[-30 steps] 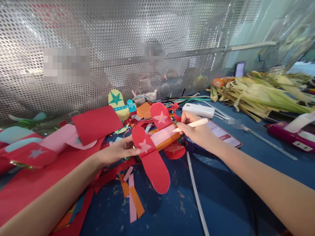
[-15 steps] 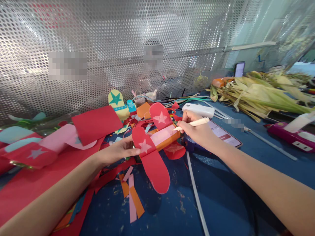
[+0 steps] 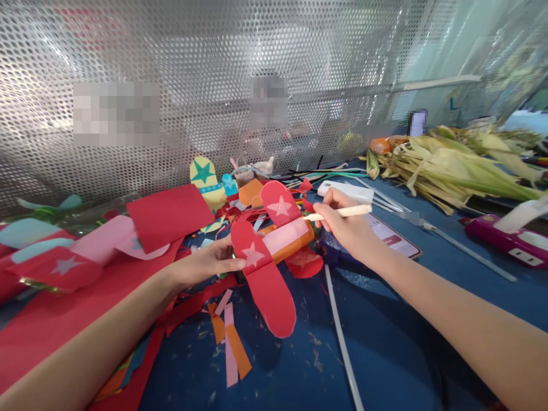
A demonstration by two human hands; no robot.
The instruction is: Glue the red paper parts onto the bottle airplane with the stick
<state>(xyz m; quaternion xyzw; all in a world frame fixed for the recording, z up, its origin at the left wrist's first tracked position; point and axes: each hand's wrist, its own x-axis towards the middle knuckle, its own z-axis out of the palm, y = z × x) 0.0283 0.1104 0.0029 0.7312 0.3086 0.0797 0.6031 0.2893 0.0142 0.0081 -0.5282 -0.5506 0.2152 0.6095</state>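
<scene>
My left hand (image 3: 216,258) is closed on the left end of a paper model airplane (image 3: 268,291), thumb on top beside a pale star. The model has red rounded wings and an orange body with a pink strip (image 3: 289,236) along it. Between the fingertips of my right hand (image 3: 342,220) is a white pen (image 3: 351,211), held nearly level. Its tip is close to the upper edge of the pink strip, near the far red wing (image 3: 280,204); whether it touches is hard to tell. The fingers of my left hand under the model are partly hidden.
Red card (image 3: 171,216) and paper scraps (image 3: 231,348) lie at left. Behind is a perforated metal screen (image 3: 205,68). A white device (image 3: 345,191), a phone (image 3: 394,237), corn husks (image 3: 454,160) and a purple power strip (image 3: 492,235) are on the right. A white rod (image 3: 340,331) lies in front.
My right hand has shifted slightly right, and the pen tip has moved from the middle of the pink strip up to its far edge. My left hand and the model stay put.
</scene>
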